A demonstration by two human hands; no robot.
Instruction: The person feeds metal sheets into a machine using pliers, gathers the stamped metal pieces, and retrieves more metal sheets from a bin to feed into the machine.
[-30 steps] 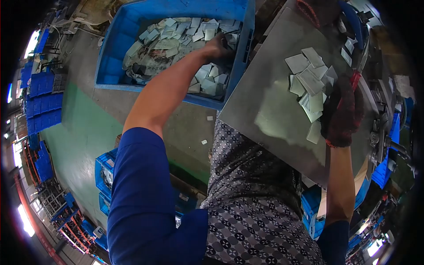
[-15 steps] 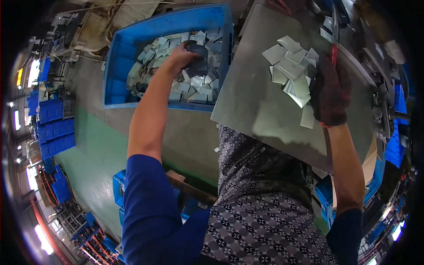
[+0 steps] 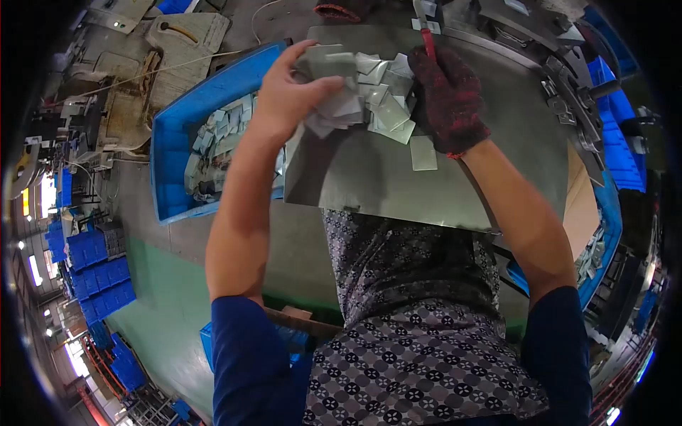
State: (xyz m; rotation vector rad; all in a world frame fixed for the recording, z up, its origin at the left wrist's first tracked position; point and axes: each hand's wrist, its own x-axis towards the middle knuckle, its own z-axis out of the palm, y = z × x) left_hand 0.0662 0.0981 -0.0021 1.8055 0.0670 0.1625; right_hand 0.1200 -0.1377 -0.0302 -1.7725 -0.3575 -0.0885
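My bare left hand point(image 3: 285, 96) is curled round a loose bunch of small thin metal plates point(image 3: 339, 106), over the left part of a flat metal work surface point(image 3: 348, 177). Right beside the bunch lies a pile of the same plates point(image 3: 389, 106), overlapping at odd angles. One single plate point(image 3: 424, 153) rests apart, nearer my body. My right hand point(image 3: 451, 99) wears a dark red and black glove and is closed on a red-handled tool point(image 3: 428, 44); the tool's far end is hard to make out. This hand sits just right of the pile.
A blue bin point(image 3: 165, 170) with many metal plates stands to the left, below the work surface. Dark machine parts point(image 3: 561, 85) line the right side. Another glove point(image 3: 339, 10) lies at the far edge. Blue crates point(image 3: 92, 255) are stacked at far left.
My left hand has come out of the blue bin with plates and moved right, over the work surface. My view has turned, so the surface and right hand appear further left.
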